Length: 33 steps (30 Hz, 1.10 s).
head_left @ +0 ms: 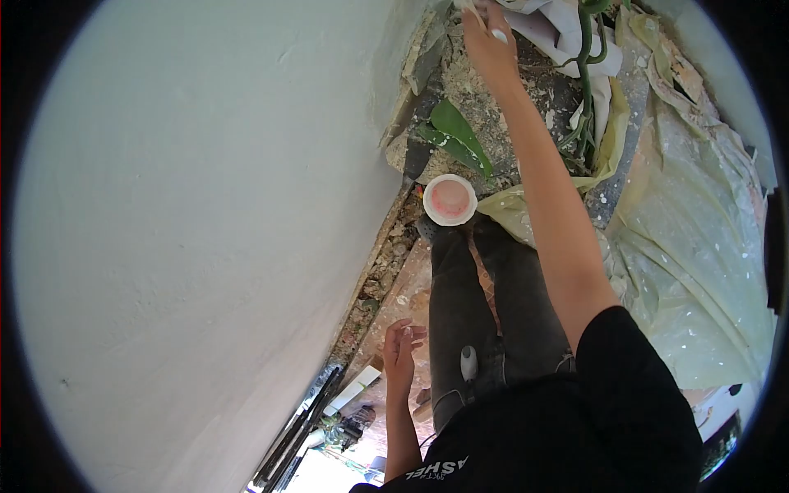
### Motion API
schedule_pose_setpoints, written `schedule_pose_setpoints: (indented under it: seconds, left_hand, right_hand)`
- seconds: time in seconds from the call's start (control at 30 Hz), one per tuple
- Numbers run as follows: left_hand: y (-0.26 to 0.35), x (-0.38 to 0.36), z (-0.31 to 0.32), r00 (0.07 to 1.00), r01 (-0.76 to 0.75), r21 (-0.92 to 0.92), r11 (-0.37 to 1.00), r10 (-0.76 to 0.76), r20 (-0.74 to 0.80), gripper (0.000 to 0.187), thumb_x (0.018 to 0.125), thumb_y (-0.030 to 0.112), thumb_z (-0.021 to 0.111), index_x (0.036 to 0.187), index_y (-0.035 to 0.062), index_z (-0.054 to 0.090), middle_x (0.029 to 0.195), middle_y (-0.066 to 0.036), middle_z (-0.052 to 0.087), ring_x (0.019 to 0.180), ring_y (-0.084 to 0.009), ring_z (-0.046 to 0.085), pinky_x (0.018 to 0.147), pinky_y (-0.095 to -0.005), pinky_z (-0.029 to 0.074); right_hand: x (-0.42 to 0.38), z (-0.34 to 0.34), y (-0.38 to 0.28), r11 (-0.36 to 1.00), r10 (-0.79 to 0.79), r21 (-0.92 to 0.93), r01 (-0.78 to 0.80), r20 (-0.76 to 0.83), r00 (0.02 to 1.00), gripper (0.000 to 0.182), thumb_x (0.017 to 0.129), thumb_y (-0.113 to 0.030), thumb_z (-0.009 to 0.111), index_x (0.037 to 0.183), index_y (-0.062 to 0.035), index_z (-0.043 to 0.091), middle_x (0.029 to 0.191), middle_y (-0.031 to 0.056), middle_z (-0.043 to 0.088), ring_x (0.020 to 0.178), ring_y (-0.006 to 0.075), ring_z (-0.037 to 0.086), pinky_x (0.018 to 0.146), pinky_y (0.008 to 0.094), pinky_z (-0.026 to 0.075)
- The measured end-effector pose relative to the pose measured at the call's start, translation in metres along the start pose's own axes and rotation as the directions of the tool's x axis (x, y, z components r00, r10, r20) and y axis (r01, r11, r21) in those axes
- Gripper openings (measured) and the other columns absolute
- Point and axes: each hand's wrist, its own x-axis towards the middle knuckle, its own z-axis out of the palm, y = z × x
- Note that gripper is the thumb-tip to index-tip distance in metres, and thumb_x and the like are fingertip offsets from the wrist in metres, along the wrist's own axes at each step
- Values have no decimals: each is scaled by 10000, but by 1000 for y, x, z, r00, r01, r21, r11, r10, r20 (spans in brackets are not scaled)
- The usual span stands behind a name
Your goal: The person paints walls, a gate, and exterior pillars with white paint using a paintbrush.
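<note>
At the top edge, my right hand (493, 45) reaches out with its fingers bent, partly cut off by the frame. A pale, narrow thing shows at its fingertips, too little of it to name, and a white spot lies on one finger. My left hand (401, 343) hangs beside my left leg, fingers loosely bent and apart, with nothing in it. A white tub (427, 215) with pinkish residue inside stands near my feet, apart from both hands. A large green leaf (460, 131) lies between the tub and my right hand.
A pale wall (205, 205) fills the left side. Rubble (382, 271) lines its foot. A thick green plant stem (585, 74) rises near my right forearm. Paint-spotted plastic sheeting (690, 246) covers the right. A grey-white object (468, 362) lies against my dark trousers (460, 304).
</note>
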Motion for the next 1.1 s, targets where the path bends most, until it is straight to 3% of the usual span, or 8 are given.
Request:
schedule_pose_setpoints:
  seconds: [0.07, 0.13, 0.43, 0.53, 0.6, 0.83, 1.0, 1.1]
  left_hand:
    - [1, -1, 1, 1000, -3, -12, 1000, 3, -2, 199, 867, 147, 400, 1019, 33, 460, 853, -82, 566, 793, -149, 545, 686, -258, 419]
    - [3, -1, 5, 1000, -13, -14, 1000, 13, 9, 198, 869, 154, 403, 1016, 38, 464, 854, -81, 566, 789, -146, 545, 684, -256, 418]
    - [17, 8, 11, 999, -37, 15, 999, 37, 7, 200, 870, 158, 400, 1012, 32, 466, 863, -82, 567, 796, -151, 550, 680, -258, 416]
    - [22, 9, 7, 999, -42, 42, 998, 42, -5, 203, 869, 160, 402, 1014, 35, 467, 869, -83, 568, 802, -156, 551, 677, -257, 415]
    - [22, 10, 5, 999, -32, 33, 999, 33, -13, 202, 870, 160, 402, 1015, 36, 467, 869, -84, 569, 803, -158, 552, 679, -256, 416]
    - [34, 13, 21, 999, -24, 68, 997, 21, 45, 204, 865, 158, 396, 1016, 47, 476, 877, -94, 568, 802, -156, 557, 696, -270, 436]
    - [39, 19, 30, 997, -31, 67, 997, 27, 66, 195, 870, 151, 390, 1008, 40, 473, 870, -85, 569, 809, -153, 554, 693, -262, 424]
    - [45, 24, 31, 996, -34, 89, 995, 26, 86, 195, 872, 152, 389, 1006, 38, 472, 876, -85, 566, 819, -152, 550, 699, -261, 421]
  right_hand:
    - [7, 14, 1, 989, 95, 102, -103, 82, 992, 626, 820, -284, 470, 1318, -55, 168, 718, 87, 530, 568, 133, 434, 492, 285, 361]
    - [5, 41, 36, 977, -211, -12, 211, -79, 974, 211, 750, -203, 542, 896, -50, 531, 630, 74, 534, 552, 190, 504, 524, 304, 400]
    - [-105, 6, 53, 931, -100, -240, 275, 557, 824, 221, 717, -154, 563, 933, -119, 532, 725, 108, 553, 656, 309, 538, 599, 353, 429]
    - [-44, 2, 55, 955, -228, -94, 281, 368, 901, 239, 699, -149, 591, 937, -154, 577, 811, 86, 583, 674, 218, 566, 613, 321, 436]
    - [8, -12, 32, 978, 47, -205, 36, 389, 920, 245, 697, -170, 597, 940, -149, 589, 898, 72, 580, 732, 184, 560, 655, 299, 437]
    - [63, 12, 45, 994, -16, -108, -10, -237, 971, 338, 679, -208, 570, 996, -97, 529, 851, 126, 587, 758, 248, 565, 687, 329, 432]
    - [-38, 24, 40, 993, -115, 20, 114, 148, 982, 209, 712, -134, 572, 906, -69, 528, 714, 94, 551, 667, 208, 531, 628, 311, 419]
    - [-78, -2, 38, 994, 26, -104, 41, 575, 818, 218, 707, -131, 575, 905, -50, 535, 718, 101, 550, 655, 200, 535, 600, 302, 418]
